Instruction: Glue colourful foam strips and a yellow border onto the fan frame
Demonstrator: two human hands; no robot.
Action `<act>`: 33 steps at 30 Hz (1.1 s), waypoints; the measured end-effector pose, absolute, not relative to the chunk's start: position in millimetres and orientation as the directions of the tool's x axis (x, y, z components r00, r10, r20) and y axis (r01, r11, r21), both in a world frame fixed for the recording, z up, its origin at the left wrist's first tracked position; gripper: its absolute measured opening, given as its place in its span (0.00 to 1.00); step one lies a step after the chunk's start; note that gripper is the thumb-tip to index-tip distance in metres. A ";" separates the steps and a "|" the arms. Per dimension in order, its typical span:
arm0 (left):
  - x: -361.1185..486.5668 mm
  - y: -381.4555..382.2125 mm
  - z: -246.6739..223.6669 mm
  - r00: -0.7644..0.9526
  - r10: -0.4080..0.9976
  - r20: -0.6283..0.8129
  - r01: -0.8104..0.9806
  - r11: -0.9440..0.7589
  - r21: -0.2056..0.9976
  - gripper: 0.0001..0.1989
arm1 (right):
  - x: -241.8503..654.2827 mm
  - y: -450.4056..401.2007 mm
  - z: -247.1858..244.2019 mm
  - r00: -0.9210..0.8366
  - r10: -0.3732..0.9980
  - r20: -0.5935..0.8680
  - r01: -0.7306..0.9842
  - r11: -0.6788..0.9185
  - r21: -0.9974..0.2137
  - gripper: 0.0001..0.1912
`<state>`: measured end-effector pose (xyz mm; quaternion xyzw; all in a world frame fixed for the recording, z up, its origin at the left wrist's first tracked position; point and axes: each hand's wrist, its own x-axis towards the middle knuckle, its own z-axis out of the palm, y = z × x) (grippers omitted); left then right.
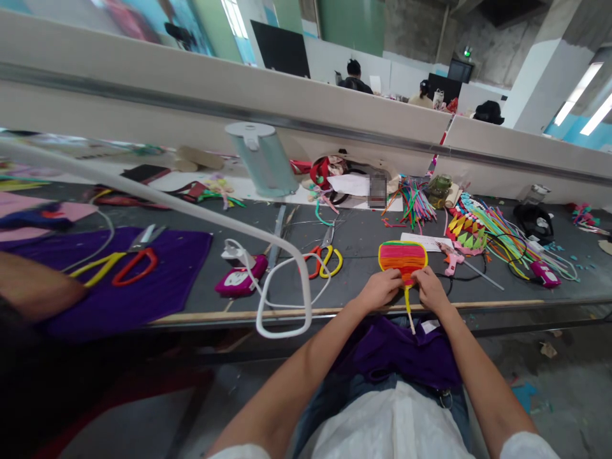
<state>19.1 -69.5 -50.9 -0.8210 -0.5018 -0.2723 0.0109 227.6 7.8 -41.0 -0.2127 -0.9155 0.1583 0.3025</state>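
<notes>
A striped, fan-shaped pipe-cleaner piece (403,255) hangs over the table's front edge, pink, orange and red with a yellow rim and a green strip on top. Its thin yellow stem (408,301) points down toward my lap and ends in a pale tip. My left hand (384,289) pinches the lower left edge of the piece. On the opposite side, my right hand (431,290) grips its lower right edge, with the fingers of both hands closed near the stem's base. Purple cloth (401,354) lies across my lap beneath.
Scissors (327,254) lie left of my hands, and a pink glue gun (452,260) lies to the right. Pipe cleaners (415,201) sit behind. A white lamp frame (306,299) juts over the front edge. Another person's arm (38,284) rests at left near a second pair of scissors (127,258).
</notes>
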 end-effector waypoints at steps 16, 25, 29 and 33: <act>12.5 -69.0 -48.5 0.206 0.878 0.432 0.799 -0.406 0.443 0.10 | 227.2 7.2 -42.2 -0.725 0.481 0.492 0.287 0.861 -0.419 0.17; 11.1 -67.8 -49.2 0.220 0.890 0.400 0.783 -0.406 0.472 0.09 | 227.1 5.7 -39.3 -0.707 0.489 0.511 0.301 0.862 -0.408 0.16; 11.4 -68.5 -47.7 0.223 0.891 0.396 0.783 -0.406 0.471 0.10 | 230.5 -5.3 -29.9 -0.634 0.563 0.530 0.395 0.825 -0.404 0.13; 12.1 -70.3 -45.7 0.227 0.887 0.403 0.784 -0.411 0.464 0.08 | 232.8 -37.2 -20.7 -0.579 0.650 0.492 0.534 0.758 -0.374 0.08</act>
